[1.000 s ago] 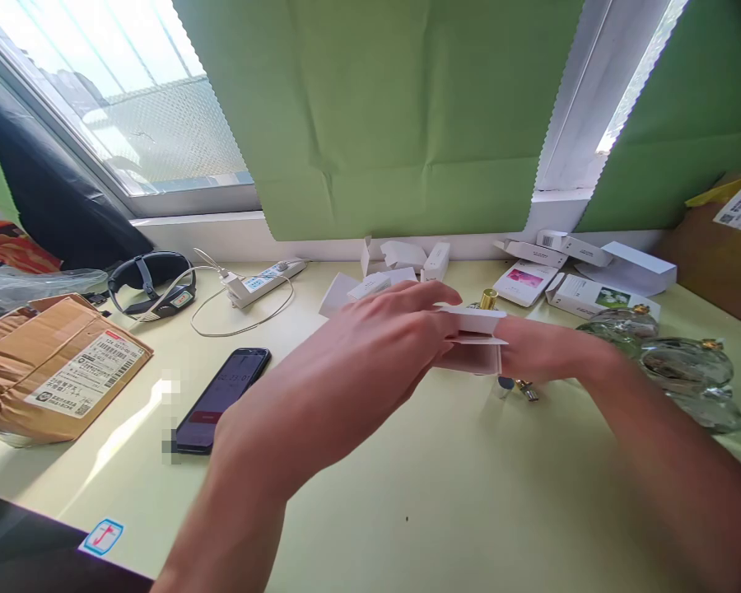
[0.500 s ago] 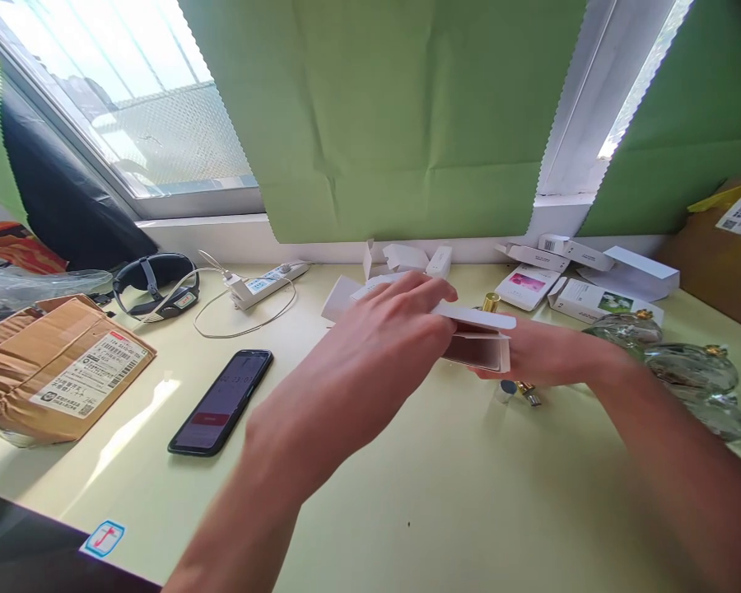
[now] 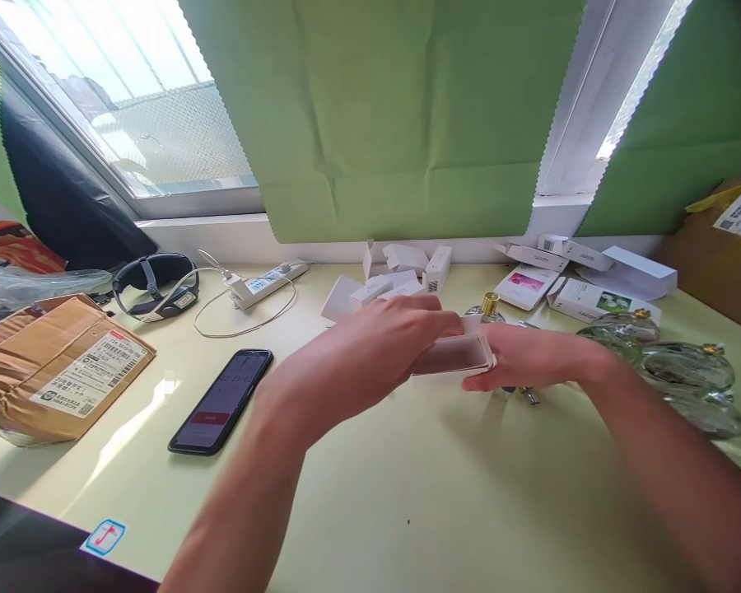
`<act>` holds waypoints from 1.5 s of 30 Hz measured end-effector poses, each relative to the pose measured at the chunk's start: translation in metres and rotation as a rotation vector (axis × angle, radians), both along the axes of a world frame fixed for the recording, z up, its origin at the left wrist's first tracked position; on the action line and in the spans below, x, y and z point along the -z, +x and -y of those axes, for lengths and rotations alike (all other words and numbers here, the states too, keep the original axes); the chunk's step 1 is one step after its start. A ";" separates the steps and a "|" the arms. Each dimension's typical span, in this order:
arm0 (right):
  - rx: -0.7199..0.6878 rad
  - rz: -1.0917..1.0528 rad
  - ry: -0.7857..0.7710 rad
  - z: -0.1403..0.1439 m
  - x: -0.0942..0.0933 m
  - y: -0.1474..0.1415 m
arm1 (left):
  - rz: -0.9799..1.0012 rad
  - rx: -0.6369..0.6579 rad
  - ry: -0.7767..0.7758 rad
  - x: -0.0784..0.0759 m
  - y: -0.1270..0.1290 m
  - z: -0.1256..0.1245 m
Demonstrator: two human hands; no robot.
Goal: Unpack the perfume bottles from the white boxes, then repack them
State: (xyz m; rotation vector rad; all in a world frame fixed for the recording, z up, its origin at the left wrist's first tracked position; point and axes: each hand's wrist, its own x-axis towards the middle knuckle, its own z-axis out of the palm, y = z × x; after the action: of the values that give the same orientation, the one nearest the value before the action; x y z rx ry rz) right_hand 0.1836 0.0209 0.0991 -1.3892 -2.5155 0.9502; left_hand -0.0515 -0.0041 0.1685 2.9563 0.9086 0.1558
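Observation:
Both hands meet over the middle of the pale green desk around a small white carton box [image 3: 454, 356]. My left hand [image 3: 376, 350] lies over its left end with the fingers pressed on top. My right hand [image 3: 519, 356] cups the box from below and from the right. The box lies almost flat, its flaps no longer sticking up. Just behind the hands stands a glass bottle with a gold cap [image 3: 489, 303]. A small metal piece [image 3: 529, 396] lies on the desk under my right wrist.
A black phone [image 3: 221, 401] lies at the left, a taped cardboard parcel [image 3: 55, 366] further left. A power strip [image 3: 265, 282] and several small white boxes [image 3: 401, 276] sit by the window sill. Clear glass bottles [image 3: 685, 366] lie at the right.
The box's open top flap has been folded down and the box has tilted flatter. My left hand has dropped lower over it; my right hand keeps hold.

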 end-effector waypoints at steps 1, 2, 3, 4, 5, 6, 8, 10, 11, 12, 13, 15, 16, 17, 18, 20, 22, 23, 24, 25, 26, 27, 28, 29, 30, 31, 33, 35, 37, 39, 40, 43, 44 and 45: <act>-0.007 -0.008 -0.022 0.001 -0.003 0.001 | -0.006 -0.013 0.003 0.002 0.001 -0.001; -0.007 -0.017 -0.038 0.002 -0.006 0.002 | -0.011 -0.026 0.003 0.005 0.003 -0.003; 0.000 -0.025 -0.045 0.003 -0.009 0.004 | -0.018 -0.037 0.001 0.007 0.004 -0.004; 0.014 -0.029 -0.043 0.004 -0.011 0.004 | -0.028 -0.043 -0.007 0.010 0.006 -0.005; 0.024 -0.031 -0.043 0.004 -0.013 0.004 | -0.038 -0.045 -0.017 0.012 0.007 -0.006; 0.029 -0.029 -0.045 0.005 -0.013 0.004 | -0.046 -0.042 -0.028 0.015 0.008 -0.008; 0.034 -0.016 -0.042 0.005 -0.012 0.004 | -0.054 -0.031 -0.044 0.020 0.010 -0.011; 0.043 0.004 -0.031 0.004 -0.011 0.005 | -0.050 -0.031 -0.041 0.023 0.011 -0.016; 0.050 0.005 -0.031 0.004 -0.011 0.008 | -0.050 -0.037 -0.033 0.025 0.011 -0.018; 0.059 -0.001 -0.040 0.004 -0.012 0.011 | -0.052 -0.043 -0.023 0.026 0.010 -0.021; 0.072 -0.013 -0.049 0.003 -0.015 0.016 | -0.054 -0.047 -0.014 0.026 0.010 -0.024; 0.128 -0.042 -0.036 0.003 -0.021 0.028 | -0.050 -0.044 -0.003 0.027 0.009 -0.030; 0.176 -0.058 0.005 0.002 -0.024 0.034 | -0.040 -0.039 -0.001 0.027 0.009 -0.032; 0.236 -0.073 0.065 0.002 -0.027 0.039 | -0.025 -0.036 0.001 0.027 0.009 -0.033; 0.308 -0.086 0.134 0.000 -0.029 0.044 | -0.009 -0.036 0.007 0.027 0.009 -0.034; 0.481 -0.101 0.273 -0.004 -0.029 0.048 | 0.016 -0.048 0.032 0.027 0.011 -0.036; 0.616 -0.101 0.356 -0.008 -0.026 0.048 | 0.023 -0.058 0.064 0.028 0.012 -0.036; 0.646 -0.101 0.369 -0.011 -0.024 0.047 | 0.020 -0.058 0.072 0.029 0.013 -0.037; 0.650 -0.104 0.373 -0.013 -0.022 0.047 | 0.016 -0.057 0.070 0.030 0.013 -0.037; 0.638 -0.108 0.367 -0.015 -0.019 0.046 | 0.011 -0.052 0.055 0.031 0.013 -0.038; 0.620 -0.111 0.358 -0.017 -0.017 0.046 | 0.006 -0.046 0.032 0.033 0.012 -0.040; 0.603 -0.110 0.347 -0.018 -0.014 0.046 | 0.002 -0.038 0.006 0.034 0.011 -0.041; 0.592 -0.106 0.339 -0.020 -0.011 0.046 | 0.001 -0.029 -0.021 0.036 0.010 -0.043; 0.585 -0.101 0.330 -0.023 -0.008 0.046 | 0.001 -0.019 -0.045 0.037 0.009 -0.045; 0.581 -0.093 0.319 -0.025 -0.004 0.047 | 0.000 -0.008 -0.068 0.039 0.008 -0.046; 0.574 -0.079 0.303 -0.027 0.000 0.047 | -0.003 0.000 -0.092 0.040 0.007 -0.047; 0.562 -0.032 0.267 -0.032 0.010 0.046 | -0.011 0.002 -0.138 0.040 0.006 -0.048; 0.536 0.031 0.238 -0.037 0.021 0.044 | -0.021 -0.008 -0.169 0.039 0.006 -0.047; 0.504 0.081 0.232 -0.040 0.032 0.043 | -0.026 -0.010 -0.180 0.037 0.006 -0.045; 0.480 0.108 0.236 -0.043 0.039 0.042 | -0.030 -0.003 -0.183 0.037 0.005 -0.045; 0.471 0.119 0.235 -0.044 0.042 0.042 | -0.031 -0.001 -0.184 0.037 0.005 -0.045; 0.456 0.147 0.230 -0.046 0.047 0.044 | -0.026 -0.011 -0.177 0.039 0.003 -0.049; 0.455 0.153 0.231 -0.047 0.048 0.044 | -0.026 -0.010 -0.174 0.039 0.002 -0.050; 0.457 0.156 0.234 -0.048 0.049 0.045 | -0.025 -0.007 -0.172 0.040 0.002 -0.052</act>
State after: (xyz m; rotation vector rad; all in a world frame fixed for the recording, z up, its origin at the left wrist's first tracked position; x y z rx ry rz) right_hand 0.2287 0.0690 0.0506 -1.8952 -2.1601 0.4623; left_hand -0.0497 0.0474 0.1285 2.8032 0.8870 0.0385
